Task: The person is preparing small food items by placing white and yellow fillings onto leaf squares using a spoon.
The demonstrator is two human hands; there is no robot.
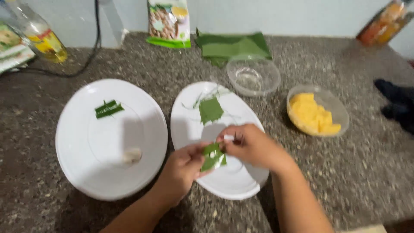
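Head view: left hand (183,168) and right hand (250,144) pinched together on folded green leaf parcel (213,157), glossy, held over round white plate (233,181). Flat leaf square (210,109) on same plate. Leaf strip (108,108), pale dough lump (132,155) on left plate (86,172). Speckled granite counter (366,181). Yellow filling in clear bowl (317,114).

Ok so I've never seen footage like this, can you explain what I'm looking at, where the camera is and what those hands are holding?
This is one picture from a camera worn on a person's head, looking down at a speckled stone counter. The left hand and right hand together hold a small folded green leaf piece over a white plate. Another leaf piece lies on that plate. A second white plate carries a leaf strip. Nearby sit a bowl of yellow food and an empty clear bowl.
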